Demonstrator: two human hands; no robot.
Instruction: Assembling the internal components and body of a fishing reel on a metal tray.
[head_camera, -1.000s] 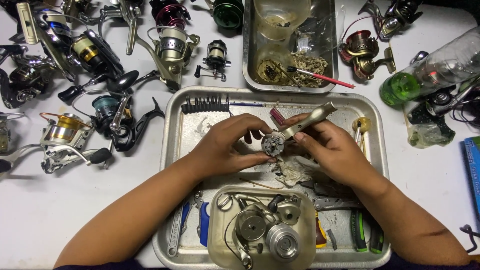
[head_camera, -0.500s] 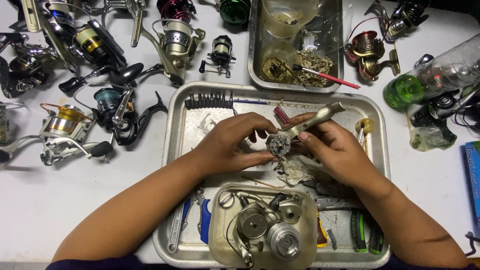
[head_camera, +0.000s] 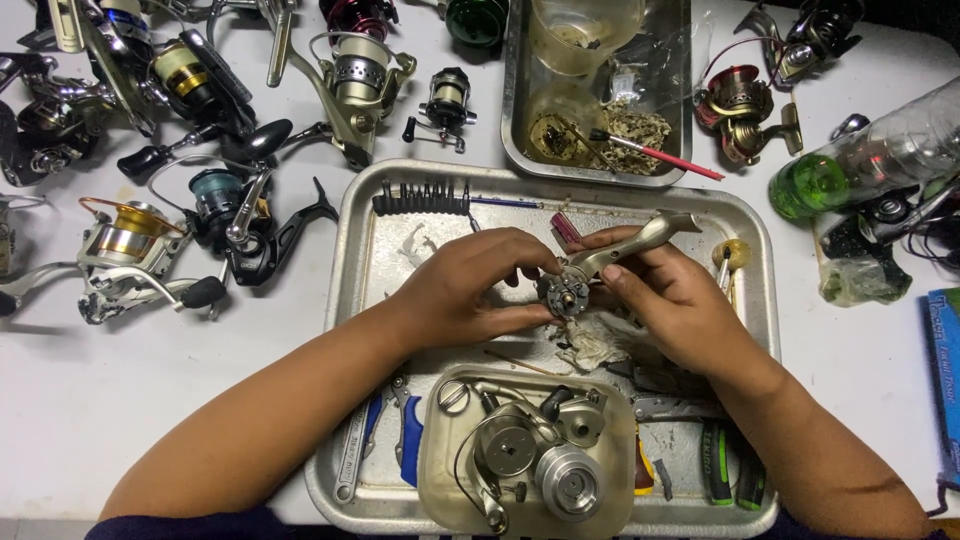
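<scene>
Over a metal tray (head_camera: 365, 250), both my hands hold a silver fishing reel body (head_camera: 610, 260) with its stem pointing up to the right. My right hand (head_camera: 675, 295) grips the stem and body. My left hand (head_camera: 470, 285) pinches the round gear end of the body (head_camera: 563, 293) with its fingertips. A dirty rag (head_camera: 595, 345) lies on the tray just under the part. A clear tub (head_camera: 435, 470) with several loose reel parts stands on the tray's near side.
Several fishing reels (head_camera: 130, 250) lie on the white table at left and top. A second metal tray (head_camera: 520, 110) at the top holds a jar and a red-handled brush (head_camera: 665, 155). A green-capped bottle (head_camera: 870, 155) lies at right. A bit holder (head_camera: 420, 197) and hand tools (head_camera: 720, 460) rest on the near tray.
The hands and the reel body have stayed in nearly the same spot; my left fingers have shifted slightly on the gear end. The view has tilted a little.
</scene>
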